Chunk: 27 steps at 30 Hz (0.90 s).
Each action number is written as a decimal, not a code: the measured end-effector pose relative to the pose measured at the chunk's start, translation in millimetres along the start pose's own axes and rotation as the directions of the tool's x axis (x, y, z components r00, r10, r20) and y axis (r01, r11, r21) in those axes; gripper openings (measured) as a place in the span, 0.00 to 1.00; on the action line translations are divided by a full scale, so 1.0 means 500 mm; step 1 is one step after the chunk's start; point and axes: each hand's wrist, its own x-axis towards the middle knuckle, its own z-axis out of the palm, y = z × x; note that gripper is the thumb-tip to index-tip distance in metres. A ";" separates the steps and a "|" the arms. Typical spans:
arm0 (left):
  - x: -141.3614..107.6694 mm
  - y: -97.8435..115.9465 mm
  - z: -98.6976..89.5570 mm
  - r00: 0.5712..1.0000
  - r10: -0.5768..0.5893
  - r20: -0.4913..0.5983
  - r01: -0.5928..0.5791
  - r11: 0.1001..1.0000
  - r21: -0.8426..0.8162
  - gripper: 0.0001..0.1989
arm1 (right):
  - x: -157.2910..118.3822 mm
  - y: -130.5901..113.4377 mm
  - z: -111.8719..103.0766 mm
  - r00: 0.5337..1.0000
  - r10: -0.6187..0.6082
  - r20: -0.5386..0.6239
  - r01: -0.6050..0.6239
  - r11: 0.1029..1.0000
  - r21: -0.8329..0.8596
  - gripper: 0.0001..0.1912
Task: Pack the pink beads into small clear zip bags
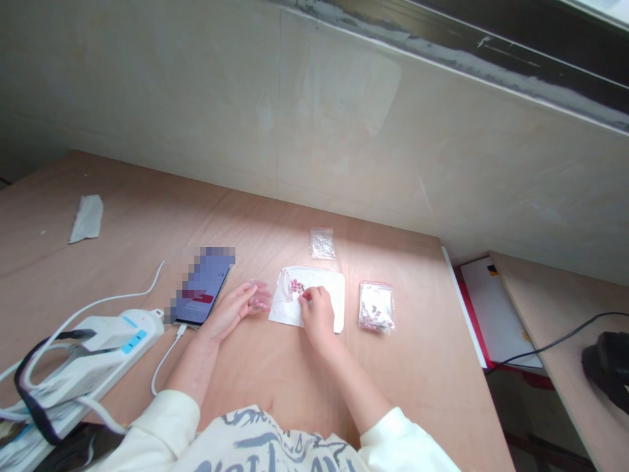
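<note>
My left hand (240, 304) is at the left of a white sheet of paper (285, 313), its fingertips smeared by motion. A few small pink beads (260, 305) show at those fingers, which look closed on them; any thread is too fine to see. On the paper lies a small cluster of pink beads (296, 286). My right hand (318, 314) rests over the paper's right part, thumb and fingers pinched together beside the cluster. What sits in that pinch, if anything, is too small to make out.
Right of the paper is a clear zip bag (376, 305) with pinkish contents; another small bag (322, 243) lies behind it. A phone (204, 288) on a white cable and a loaded power strip (113, 347) occupy the left. A whitish scrap (87, 218) lies far left. A wall (221, 118) backs the table.
</note>
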 end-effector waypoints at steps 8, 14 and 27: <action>0.004 -0.007 0.004 1.000 -0.023 0.012 0.023 1.000 -0.003 0.06 | 0.012 -0.060 -0.058 0.989 -0.146 0.000 0.142 0.960 0.241 0.05; 0.013 -0.010 -0.012 1.000 0.018 0.000 -0.018 1.000 -0.018 0.06 | 0.006 -0.050 -0.034 0.996 -0.086 -0.027 0.089 0.985 0.148 0.05; 0.001 -0.002 -0.004 1.000 -0.001 -0.027 0.001 1.000 -0.013 0.05 | -0.001 -0.047 -0.034 0.996 -0.048 -0.078 0.061 0.983 0.173 0.06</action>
